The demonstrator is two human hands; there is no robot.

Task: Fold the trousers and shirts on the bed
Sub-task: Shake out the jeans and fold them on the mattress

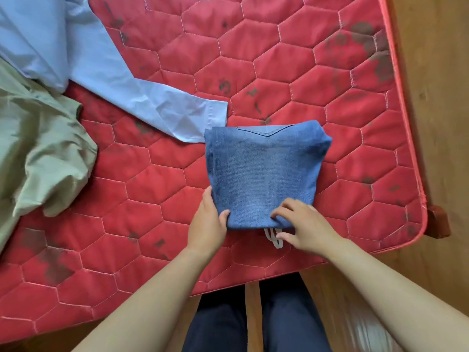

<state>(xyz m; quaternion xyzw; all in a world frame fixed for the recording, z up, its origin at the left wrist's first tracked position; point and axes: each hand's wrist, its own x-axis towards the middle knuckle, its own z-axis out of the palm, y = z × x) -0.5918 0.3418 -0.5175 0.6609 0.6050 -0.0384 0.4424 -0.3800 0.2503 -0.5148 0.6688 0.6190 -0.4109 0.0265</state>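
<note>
Trousers [261, 171] of blue denim lie folded into a compact rectangle on the bed [330, 72], toward its near right corner, a pocket seam showing along the far edge. The left hand [208, 222] grips the near left corner of the trousers, thumb laid over the top of the fabric and the fingers running along the left side. The right hand [302, 224] holds the near right corner, its fingers bent with the tips pressed onto the denim and the thumb low at the hem, just beside a white cord [272, 237] that pokes out from under the fold. A light blue shirt [76, 54] sprawls unfolded at the far left, the cuff of its sleeve [203, 118] reaching the far left corner of the trousers. An olive garment [43, 138] lies crumpled at the left edge. The bed's red quilted cover bears dark stains, and a wooden floor [436, 97] shows to the right.
</note>
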